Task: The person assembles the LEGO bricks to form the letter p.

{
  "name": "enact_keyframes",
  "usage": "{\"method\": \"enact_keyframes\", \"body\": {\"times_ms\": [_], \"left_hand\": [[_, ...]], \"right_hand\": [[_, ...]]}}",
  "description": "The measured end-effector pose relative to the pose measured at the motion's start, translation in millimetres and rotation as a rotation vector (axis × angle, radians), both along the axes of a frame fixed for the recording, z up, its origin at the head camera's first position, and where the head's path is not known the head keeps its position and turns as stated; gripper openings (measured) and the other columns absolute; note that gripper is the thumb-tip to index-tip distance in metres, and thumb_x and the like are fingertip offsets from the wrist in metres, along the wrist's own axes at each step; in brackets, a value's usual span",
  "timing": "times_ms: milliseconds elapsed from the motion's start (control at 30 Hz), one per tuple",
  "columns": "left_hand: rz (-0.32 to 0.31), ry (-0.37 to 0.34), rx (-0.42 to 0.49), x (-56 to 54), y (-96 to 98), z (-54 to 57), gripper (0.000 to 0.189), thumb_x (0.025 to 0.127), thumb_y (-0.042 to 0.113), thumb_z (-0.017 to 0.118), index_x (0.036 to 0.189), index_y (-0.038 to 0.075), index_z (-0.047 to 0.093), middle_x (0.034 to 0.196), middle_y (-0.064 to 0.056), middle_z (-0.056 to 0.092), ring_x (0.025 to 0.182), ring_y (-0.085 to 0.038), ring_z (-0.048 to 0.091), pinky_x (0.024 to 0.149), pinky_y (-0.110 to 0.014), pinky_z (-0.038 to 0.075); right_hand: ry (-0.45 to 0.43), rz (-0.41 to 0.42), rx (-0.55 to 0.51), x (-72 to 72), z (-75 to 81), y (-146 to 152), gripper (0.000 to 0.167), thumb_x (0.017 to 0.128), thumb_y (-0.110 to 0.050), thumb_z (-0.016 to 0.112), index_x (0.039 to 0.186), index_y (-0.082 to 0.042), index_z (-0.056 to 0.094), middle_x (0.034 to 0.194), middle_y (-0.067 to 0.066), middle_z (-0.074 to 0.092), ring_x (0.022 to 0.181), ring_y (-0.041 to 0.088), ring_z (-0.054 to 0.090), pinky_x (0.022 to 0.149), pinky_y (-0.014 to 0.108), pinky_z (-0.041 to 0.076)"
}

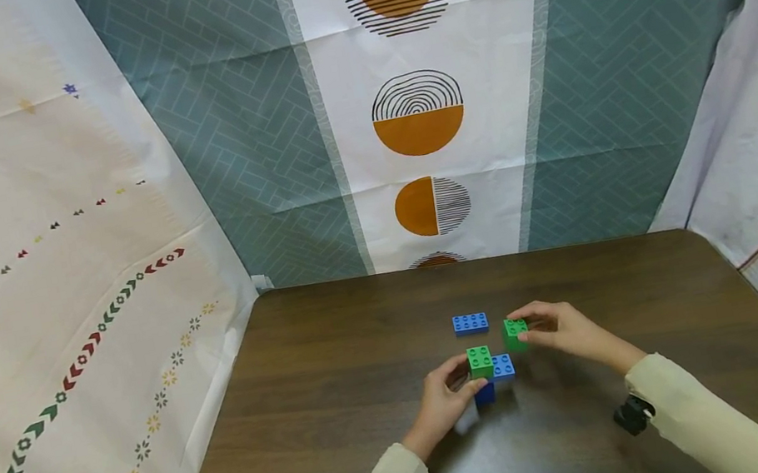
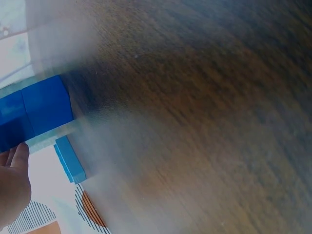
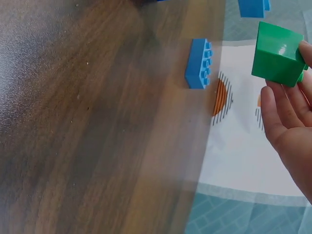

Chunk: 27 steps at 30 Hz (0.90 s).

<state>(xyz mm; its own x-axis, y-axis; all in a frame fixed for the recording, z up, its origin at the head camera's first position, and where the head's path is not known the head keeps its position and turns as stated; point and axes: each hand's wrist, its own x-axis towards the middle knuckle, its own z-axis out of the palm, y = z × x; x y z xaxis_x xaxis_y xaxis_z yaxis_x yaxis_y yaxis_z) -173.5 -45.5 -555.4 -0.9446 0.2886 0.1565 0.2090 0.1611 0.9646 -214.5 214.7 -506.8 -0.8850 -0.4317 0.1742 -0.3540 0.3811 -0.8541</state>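
Two pinches: right hand (image 1: 555, 330) on a green block (image 1: 514, 337), left hand (image 1: 445, 395) on a green-topped blue stack (image 1: 482, 370), both sideways, seemingly to leave studs (image 1: 479, 355) free. Green block at the stack's two o'clock; loose blue block (image 1: 471, 324) on the table (image 1: 363, 319), twelve o'clock.

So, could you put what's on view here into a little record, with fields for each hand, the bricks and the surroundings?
Left grip: thumb and fingers on the stack
Stack build: green on top, blue below
Right grip: pinches a green brick, not joined to the stack
Loose brick: blue brick, studs up, beyond the stack, untouched
Surface: brown wooden table
Backdrop: patterned cloth
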Motion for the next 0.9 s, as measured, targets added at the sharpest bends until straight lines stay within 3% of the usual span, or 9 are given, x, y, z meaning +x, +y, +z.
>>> {"method": "enact_keyframes", "body": {"times_ms": [433,667,900], "left_hand": [[0.010,-0.024,-0.014,0.1,-1.0,-1.0,0.038,0.085,0.013,0.073,0.121,0.004,0.064,0.114,-0.012,0.067,0.108,-0.022,0.063,0.091,-0.027,0.052],[0.005,-0.026,-0.020,1.1,0.0,-0.1,0.038,0.086,0.014,0.073,0.122,0.005,0.063,0.115,-0.011,0.067,0.109,-0.021,0.063,0.091,-0.027,0.051],[0.008,-0.018,-0.029,0.2,0.6,-1.4,0.038,0.086,0.012,0.072,0.122,0.003,0.063,0.116,-0.013,0.066,0.109,-0.023,0.063,0.091,-0.029,0.052]], "right_hand": [[-0.013,0.057,-0.025,14.5,12.5,-1.6,0.035,0.089,-0.013,0.070,0.123,-0.008,0.063,0.117,0.008,0.063,0.099,0.022,0.062,0.084,0.025,0.053],[-0.039,0.090,-0.022,20.4,12.2,-2.7,0.034,0.090,-0.018,0.070,0.123,-0.010,0.063,0.117,0.008,0.063,0.101,0.020,0.061,0.086,0.023,0.052],[-0.011,0.106,-0.028,23.6,12.2,-4.1,0.034,0.089,-0.016,0.070,0.121,-0.009,0.064,0.116,0.007,0.063,0.100,0.018,0.061,0.087,0.026,0.053]]}}
